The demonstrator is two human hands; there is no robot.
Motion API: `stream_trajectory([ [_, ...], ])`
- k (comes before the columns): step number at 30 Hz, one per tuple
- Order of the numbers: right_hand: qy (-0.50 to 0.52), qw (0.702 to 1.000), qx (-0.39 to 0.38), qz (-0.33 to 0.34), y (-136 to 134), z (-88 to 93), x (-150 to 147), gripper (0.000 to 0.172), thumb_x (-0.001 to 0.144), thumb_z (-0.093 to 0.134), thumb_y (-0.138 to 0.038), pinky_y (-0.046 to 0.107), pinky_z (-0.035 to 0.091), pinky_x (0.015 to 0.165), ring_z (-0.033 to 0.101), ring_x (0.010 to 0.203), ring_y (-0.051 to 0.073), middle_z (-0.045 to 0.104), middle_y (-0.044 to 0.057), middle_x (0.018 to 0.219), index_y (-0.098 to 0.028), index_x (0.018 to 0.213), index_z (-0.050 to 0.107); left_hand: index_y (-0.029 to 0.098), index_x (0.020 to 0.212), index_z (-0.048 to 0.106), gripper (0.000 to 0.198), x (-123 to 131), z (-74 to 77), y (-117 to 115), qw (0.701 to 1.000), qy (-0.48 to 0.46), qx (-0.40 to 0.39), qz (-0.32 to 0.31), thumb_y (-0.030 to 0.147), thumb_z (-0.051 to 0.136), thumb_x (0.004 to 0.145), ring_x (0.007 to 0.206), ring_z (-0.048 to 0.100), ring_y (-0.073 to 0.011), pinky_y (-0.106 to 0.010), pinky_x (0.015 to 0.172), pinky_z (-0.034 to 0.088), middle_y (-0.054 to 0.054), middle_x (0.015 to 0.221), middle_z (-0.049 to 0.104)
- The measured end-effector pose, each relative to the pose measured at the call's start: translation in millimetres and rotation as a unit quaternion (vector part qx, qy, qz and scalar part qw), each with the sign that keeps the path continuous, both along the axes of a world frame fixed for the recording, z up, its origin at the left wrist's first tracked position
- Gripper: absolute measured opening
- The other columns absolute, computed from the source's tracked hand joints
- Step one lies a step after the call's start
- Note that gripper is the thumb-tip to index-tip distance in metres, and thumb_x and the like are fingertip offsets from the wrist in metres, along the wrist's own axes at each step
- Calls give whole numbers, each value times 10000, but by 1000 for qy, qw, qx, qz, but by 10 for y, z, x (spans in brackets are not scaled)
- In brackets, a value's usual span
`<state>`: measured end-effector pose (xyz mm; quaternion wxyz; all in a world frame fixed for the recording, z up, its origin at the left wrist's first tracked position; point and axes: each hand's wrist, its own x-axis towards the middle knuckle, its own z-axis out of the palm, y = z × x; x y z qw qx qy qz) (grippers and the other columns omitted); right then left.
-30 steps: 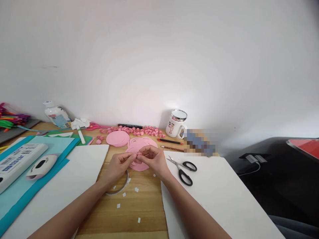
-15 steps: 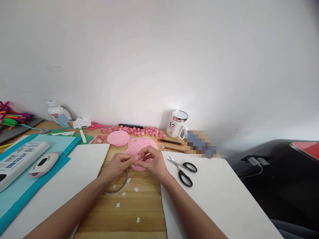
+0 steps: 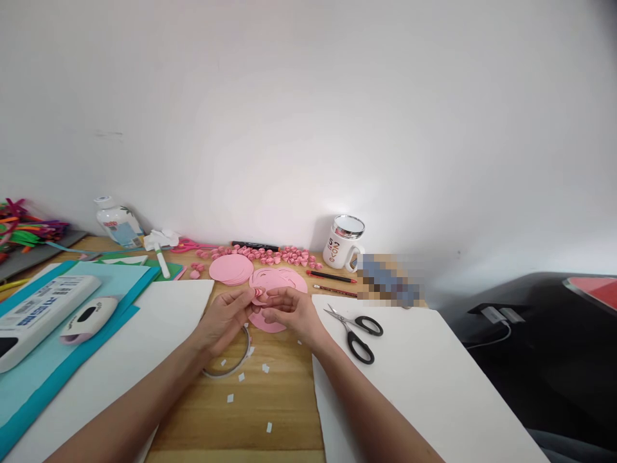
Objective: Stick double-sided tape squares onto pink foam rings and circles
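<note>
Over the middle of the table, my left hand pinches a small rolled pink paper rosette between thumb and fingertips. My right hand is just to its right, thumb and index finger apart, with nothing visible in them. Beneath both hands lies a loose pile of pink paper spirals or rings. A stack of pink paper circles is beyond my left hand. Many finished-looking pink rosettes are heaped along the wall. A roll of tape rests under my left wrist, partly hidden by it.
Black-handled scissors lie on white board at right. A mug, a marker and a pencil sit behind. Small white squares dot the wood. At left are blue sheets and a glue gun-like white device.
My right fingers have come away from the pink paper piece, which now shows in my left fingertips. The view has shifted slightly.
</note>
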<state>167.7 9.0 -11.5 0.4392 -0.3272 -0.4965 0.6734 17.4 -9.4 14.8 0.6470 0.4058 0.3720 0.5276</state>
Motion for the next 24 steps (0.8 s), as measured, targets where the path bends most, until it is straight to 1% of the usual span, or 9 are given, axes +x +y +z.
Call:
stream_trajectory([
  [2, 20, 1000, -23, -2, 1, -12, -8, 423, 478, 768, -282, 305, 507, 655, 636, 693, 169, 676, 61, 777, -137, 835, 595, 110, 655, 661, 176, 2, -9, -3, 1000, -3, 4, 1, 284, 653, 679, 755, 538, -162, -288, 713, 423, -84, 796, 636],
  [5, 34, 998, -38, -23, -5, -17, -13, 412, 450, 781, -277, 281, 506, 638, 636, 685, 160, 682, 58, 771, -135, 797, 611, 119, 682, 669, 174, -3, -33, -7, 1000, 10, 7, 6, 290, 642, 691, 754, 524, -155, -278, 716, 415, -80, 800, 633],
  [8, 39, 998, -36, -29, -13, -10, -13, 379, 466, 776, -260, 254, 502, 607, 627, 669, 141, 677, 46, 767, -139, 787, 616, 119, 699, 671, 194, 0, -49, -15, 999, 30, 9, 6, 310, 637, 693, 723, 511, -144, -276, 712, 415, -73, 775, 626],
  [10, 39, 998, -36, -29, -19, 1, -15, 349, 484, 769, -256, 250, 500, 592, 621, 645, 132, 672, 34, 739, -143, 776, 617, 121, 668, 666, 205, 12, -53, -21, 999, 44, 13, 4, 323, 636, 690, 696, 509, -138, -278, 713, 417, -64, 751, 625],
  [13, 43, 998, -38, -33, -29, 29, -24, 329, 485, 768, -257, 270, 507, 619, 617, 621, 128, 662, 17, 698, -145, 753, 613, 123, 622, 656, 221, 37, -60, -27, 998, 65, 19, 16, 337, 641, 676, 685, 524, -140, -278, 705, 427, -63, 742, 634],
  [16, 52, 998, -36, -26, -40, 59, -34, 330, 495, 763, -271, 297, 516, 643, 619, 599, 131, 646, 6, 661, -142, 751, 600, 129, 731, 674, 228, 50, -68, -29, 995, 89, 15, 39, 347, 641, 672, 672, 552, -151, -284, 672, 446, -63, 736, 649],
  [19, 53, 998, -30, -20, -45, 74, -34, 323, 530, 742, -287, 307, 524, 641, 620, 572, 131, 624, -6, 622, -141, 771, 583, 154, 873, 667, 280, 41, -72, -34, 986, 160, 25, 51, 359, 623, 687, 696, 575, -167, -280, 653, 458, -52, 765, 665],
  [22, 49, 998, -19, -47, -31, 66, -17, 319, 552, 727, -279, 289, 526, 633, 608, 551, 112, 607, -20, 618, -150, 797, 569, 173, 923, 659, 302, 23, -72, -41, 963, 257, 59, 63, 373, 597, 704, 756, 578, -187, -268, 652, 459, -48, 822, 671],
  [24, 42, 997, -10, -71, -14, 52, -1, 320, 564, 717, -279, 277, 526, 613, 599, 533, 103, 603, -24, 623, -156, 814, 560, 177, 930, 657, 304, 19, -76, -45, 951, 293, 78, 66, 380, 576, 718, 771, 578, -195, -268, 657, 456, -48, 840, 672],
])
